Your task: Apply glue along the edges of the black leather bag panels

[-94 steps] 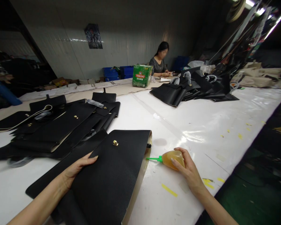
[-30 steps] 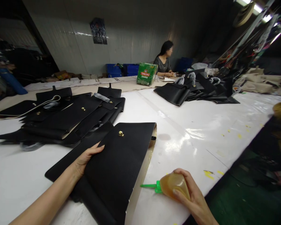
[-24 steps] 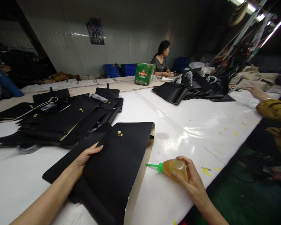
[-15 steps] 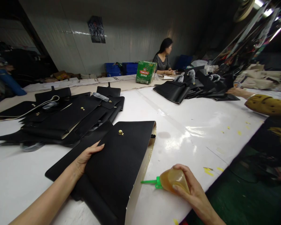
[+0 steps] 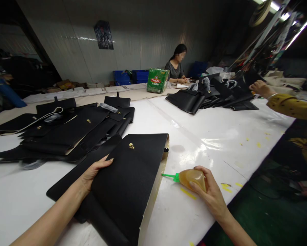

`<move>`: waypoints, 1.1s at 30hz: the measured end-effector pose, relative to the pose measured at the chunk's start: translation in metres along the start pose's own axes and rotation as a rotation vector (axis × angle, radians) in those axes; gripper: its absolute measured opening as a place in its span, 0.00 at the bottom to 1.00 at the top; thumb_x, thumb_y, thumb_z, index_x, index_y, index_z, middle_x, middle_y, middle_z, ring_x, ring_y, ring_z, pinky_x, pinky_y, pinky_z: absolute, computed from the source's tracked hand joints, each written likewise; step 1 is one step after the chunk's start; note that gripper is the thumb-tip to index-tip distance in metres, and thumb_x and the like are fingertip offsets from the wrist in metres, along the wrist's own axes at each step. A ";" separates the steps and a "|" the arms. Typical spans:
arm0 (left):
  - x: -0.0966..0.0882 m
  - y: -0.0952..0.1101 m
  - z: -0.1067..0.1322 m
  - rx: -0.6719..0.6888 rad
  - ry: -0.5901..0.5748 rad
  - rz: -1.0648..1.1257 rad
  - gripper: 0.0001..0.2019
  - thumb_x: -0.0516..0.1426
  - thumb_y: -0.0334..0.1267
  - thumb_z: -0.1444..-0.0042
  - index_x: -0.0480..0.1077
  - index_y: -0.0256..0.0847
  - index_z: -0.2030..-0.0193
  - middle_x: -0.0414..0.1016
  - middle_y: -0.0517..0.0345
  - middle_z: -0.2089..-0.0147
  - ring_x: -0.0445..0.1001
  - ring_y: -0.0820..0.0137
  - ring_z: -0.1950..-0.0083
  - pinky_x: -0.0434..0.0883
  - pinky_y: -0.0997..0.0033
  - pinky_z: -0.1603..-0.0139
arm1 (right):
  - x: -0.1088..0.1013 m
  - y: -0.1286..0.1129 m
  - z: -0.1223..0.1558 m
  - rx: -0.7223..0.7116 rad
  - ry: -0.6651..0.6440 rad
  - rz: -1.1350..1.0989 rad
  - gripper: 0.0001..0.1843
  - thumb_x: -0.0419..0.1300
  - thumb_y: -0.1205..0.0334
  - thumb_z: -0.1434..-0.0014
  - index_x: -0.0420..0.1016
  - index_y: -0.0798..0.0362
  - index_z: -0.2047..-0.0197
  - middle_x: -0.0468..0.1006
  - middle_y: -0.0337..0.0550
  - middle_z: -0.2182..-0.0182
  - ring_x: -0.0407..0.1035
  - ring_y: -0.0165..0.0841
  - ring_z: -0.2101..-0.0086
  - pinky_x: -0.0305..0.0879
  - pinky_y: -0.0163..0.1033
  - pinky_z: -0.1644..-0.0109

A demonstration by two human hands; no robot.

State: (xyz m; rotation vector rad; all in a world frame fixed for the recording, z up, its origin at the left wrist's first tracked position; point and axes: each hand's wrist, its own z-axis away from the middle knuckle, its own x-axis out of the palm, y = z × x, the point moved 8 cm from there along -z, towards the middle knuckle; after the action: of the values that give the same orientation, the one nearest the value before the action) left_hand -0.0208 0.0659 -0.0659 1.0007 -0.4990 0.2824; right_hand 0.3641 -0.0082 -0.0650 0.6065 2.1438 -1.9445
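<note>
My left hand [image 5: 95, 171] grips a black leather bag piece [image 5: 128, 181] by its left side, thumb on top and fingers hidden beneath. A gold-coloured clasp [image 5: 131, 146] sits near the piece's far end, and its pale inner edge [image 5: 157, 177] faces right. In my right hand [image 5: 208, 188] is a squeeze bottle [image 5: 191, 178] of amber liquid, tilted on its side. Its thin green nozzle [image 5: 169, 175] points left, with the tip at the pale edge of the piece; whether it touches I cannot tell.
Black bag pieces [image 5: 63, 131] lie piled at left, and another pile [image 5: 210, 94] at the back right. A green carton [image 5: 157, 80] stands before a seated person [image 5: 176, 66]. Another person's hand [image 5: 262, 89] reaches in from the right. Yellow scraps [image 5: 226, 187] dot the white table [image 5: 179, 218].
My right hand has moved the bottle away from me, so its nozzle is farther up the pale edge. The other person's hand at right has risen, lifting a black piece.
</note>
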 end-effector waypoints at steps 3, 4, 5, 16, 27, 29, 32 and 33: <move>0.001 0.002 -0.001 0.007 0.013 0.010 0.21 0.60 0.25 0.50 0.69 0.38 0.47 0.82 0.48 0.59 0.80 0.59 0.60 0.77 0.63 0.59 | 0.001 0.002 0.004 0.008 -0.007 -0.003 0.23 0.61 0.52 0.43 0.59 0.45 0.47 0.66 0.44 0.52 0.66 0.41 0.54 0.64 0.42 0.50; 0.002 0.002 -0.001 0.007 0.015 0.011 0.22 0.60 0.25 0.50 0.69 0.38 0.47 0.82 0.48 0.59 0.80 0.58 0.60 0.78 0.64 0.59 | 0.005 0.002 0.010 0.021 -0.050 -0.024 0.23 0.60 0.52 0.43 0.59 0.45 0.47 0.66 0.44 0.52 0.66 0.41 0.54 0.64 0.42 0.50; 0.002 0.002 -0.001 0.008 0.017 0.009 0.22 0.60 0.25 0.50 0.69 0.38 0.47 0.82 0.48 0.60 0.80 0.58 0.60 0.78 0.64 0.60 | 0.011 0.003 0.017 0.038 -0.109 -0.049 0.23 0.60 0.52 0.43 0.59 0.45 0.46 0.66 0.45 0.51 0.66 0.41 0.53 0.65 0.42 0.50; -0.002 0.001 0.012 0.041 0.060 0.014 0.29 0.59 0.24 0.50 0.63 0.37 0.39 0.82 0.49 0.62 0.80 0.59 0.62 0.78 0.64 0.61 | 0.004 -0.005 0.006 0.011 0.046 -0.007 0.24 0.61 0.51 0.44 0.60 0.47 0.47 0.67 0.45 0.52 0.66 0.43 0.53 0.64 0.45 0.49; -0.004 0.002 0.005 0.088 0.053 0.015 0.26 0.59 0.25 0.49 0.65 0.37 0.42 0.82 0.48 0.60 0.80 0.59 0.61 0.78 0.65 0.60 | 0.018 -0.010 0.032 0.070 -0.131 -0.107 0.23 0.60 0.50 0.43 0.59 0.46 0.47 0.67 0.45 0.53 0.68 0.41 0.55 0.66 0.41 0.52; -0.006 0.001 0.004 0.089 0.050 0.027 0.28 0.59 0.25 0.49 0.64 0.37 0.40 0.82 0.48 0.59 0.80 0.59 0.60 0.78 0.64 0.59 | 0.023 -0.009 0.037 0.062 -0.191 -0.096 0.23 0.59 0.51 0.42 0.60 0.45 0.47 0.67 0.45 0.52 0.67 0.42 0.53 0.65 0.41 0.50; -0.009 0.000 0.004 0.089 0.071 0.047 0.29 0.58 0.24 0.50 0.63 0.36 0.39 0.82 0.48 0.61 0.81 0.59 0.62 0.78 0.66 0.60 | 0.028 -0.007 0.046 0.050 -0.232 -0.093 0.22 0.60 0.52 0.42 0.60 0.44 0.46 0.67 0.44 0.51 0.66 0.42 0.51 0.64 0.40 0.48; -0.010 0.001 0.004 0.091 0.074 0.047 0.29 0.58 0.24 0.50 0.62 0.36 0.39 0.82 0.48 0.62 0.81 0.59 0.62 0.78 0.66 0.60 | 0.026 -0.007 0.047 0.046 -0.207 -0.088 0.22 0.60 0.52 0.42 0.60 0.44 0.47 0.68 0.43 0.52 0.66 0.41 0.52 0.64 0.40 0.48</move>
State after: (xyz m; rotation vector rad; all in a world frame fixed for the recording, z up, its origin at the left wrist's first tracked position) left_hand -0.0307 0.0627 -0.0690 1.0640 -0.4465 0.3857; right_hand 0.3313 -0.0504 -0.0749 0.3069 2.0353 -2.0080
